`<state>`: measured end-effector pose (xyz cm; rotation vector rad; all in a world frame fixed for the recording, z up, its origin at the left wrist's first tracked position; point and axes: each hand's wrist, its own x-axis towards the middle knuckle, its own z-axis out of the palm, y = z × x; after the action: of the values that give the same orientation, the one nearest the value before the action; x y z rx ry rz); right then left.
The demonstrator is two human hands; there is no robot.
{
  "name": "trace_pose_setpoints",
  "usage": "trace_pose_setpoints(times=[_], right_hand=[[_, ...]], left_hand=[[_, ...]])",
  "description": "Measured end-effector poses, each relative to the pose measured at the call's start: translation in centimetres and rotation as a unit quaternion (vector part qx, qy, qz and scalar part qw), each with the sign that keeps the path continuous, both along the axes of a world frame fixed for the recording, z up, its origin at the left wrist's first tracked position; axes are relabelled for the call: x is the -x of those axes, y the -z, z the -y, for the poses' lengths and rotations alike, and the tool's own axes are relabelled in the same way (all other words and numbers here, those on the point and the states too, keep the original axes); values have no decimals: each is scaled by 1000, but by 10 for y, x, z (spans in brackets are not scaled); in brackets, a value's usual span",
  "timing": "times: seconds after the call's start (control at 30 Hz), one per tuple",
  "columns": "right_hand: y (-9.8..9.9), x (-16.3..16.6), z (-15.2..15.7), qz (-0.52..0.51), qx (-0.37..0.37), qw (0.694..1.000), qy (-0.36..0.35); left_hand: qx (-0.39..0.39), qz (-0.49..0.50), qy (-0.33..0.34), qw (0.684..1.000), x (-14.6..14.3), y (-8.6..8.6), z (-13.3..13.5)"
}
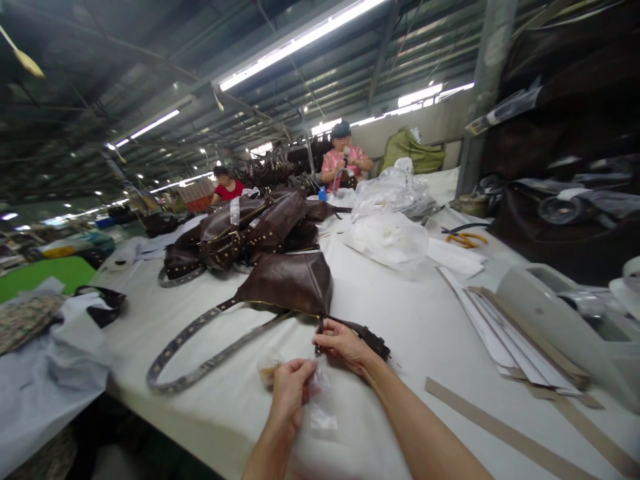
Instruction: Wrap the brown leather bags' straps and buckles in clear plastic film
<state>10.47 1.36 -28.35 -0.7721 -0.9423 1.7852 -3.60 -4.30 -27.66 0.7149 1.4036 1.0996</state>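
Note:
A dark brown leather bag (293, 281) lies on the white table (415, 320) in front of me, its studded strap (200, 347) looping to the left. My right hand (345, 343) pinches a small dark tab at the bag's lower edge, beside a short studded strap end (373, 339). My left hand (293, 393) is closed on a small clear plastic bag (320, 400), close below the right hand.
A pile of brown bags (245, 233) sits farther back, with clear plastic bags (393, 220) and yellow-handled scissors (467, 239) to the right. Cardboard strips (505, 333) and a grey machine (575, 320) lie at right. Two people work at the far end. Cloth lies at left.

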Motion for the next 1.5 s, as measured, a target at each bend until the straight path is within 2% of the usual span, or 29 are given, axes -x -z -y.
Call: trace_pose_setpoints(times=[0.37, 0.5, 0.67, 0.87, 0.97, 1.23, 1.5], right_hand=[[2, -2, -1, -2, -6, 1000, -4], [2, -2, -1, 2, -9, 1000, -2], [0, -2, -2, 3, -7, 1000, 17], [0, -7, -4, 3, -2, 999, 38], [0, -7, -3, 6, -4, 999, 35], [4, -2, -4, 6, -22, 999, 28], [7, 0, -5, 17, -23, 999, 29]], left_hand=[[-5, -19, -27, 999, -3, -3, 2], [-31, -12, -37, 999, -6, -7, 3], [-49, -14, -31, 998, -5, -3, 4], [-119, -93, -14, 988, -4, 0, 6], [-138, -103, -17, 985, -5, 1, 5], [-121, -76, -5, 990, -5, 3, 1], [-99, -54, -27, 993, -5, 3, -6]])
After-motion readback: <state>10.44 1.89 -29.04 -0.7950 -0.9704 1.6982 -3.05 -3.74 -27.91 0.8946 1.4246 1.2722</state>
